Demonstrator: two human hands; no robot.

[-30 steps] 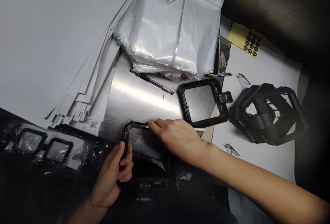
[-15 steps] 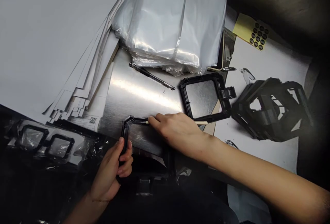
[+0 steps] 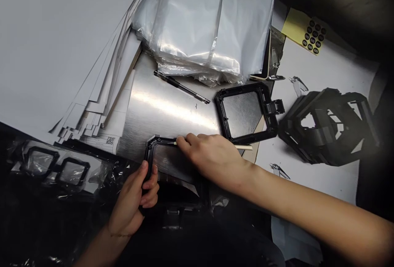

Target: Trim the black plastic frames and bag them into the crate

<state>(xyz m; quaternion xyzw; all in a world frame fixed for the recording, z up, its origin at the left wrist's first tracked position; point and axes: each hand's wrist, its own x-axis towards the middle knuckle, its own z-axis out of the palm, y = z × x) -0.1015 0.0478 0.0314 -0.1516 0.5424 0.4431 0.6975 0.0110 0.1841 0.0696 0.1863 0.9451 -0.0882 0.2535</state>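
Observation:
My left hand [image 3: 132,197] is wrapped round the left side of a black plastic frame [image 3: 150,152] with cut corners. My right hand [image 3: 212,152] pinches a slim, pale, pen-shaped tool [image 3: 244,147]. Its rear end sticks out past the palm, and a light tip shows at the fingertips, against the frame's upper bar. That hand and the dark surroundings hide much of the frame's right and lower parts. A second black frame [image 3: 219,111], with a hinge-like clip at its right, lies flat just beyond my right hand.
Stacked clear plastic bags [image 3: 191,21] lie at the back, a black pen [image 3: 184,87] before them. White sheets [image 3: 61,33] fill the left. More black frames [image 3: 326,131], nail clippers [image 3: 298,84] and a yellow sticker sheet [image 3: 295,23] are at right. Bagged frames [image 3: 72,172] lie lower left.
The view has shifted slightly. Both hands keep their grips on the frame and the pale tool, and the tool's rear end now points a little further right.

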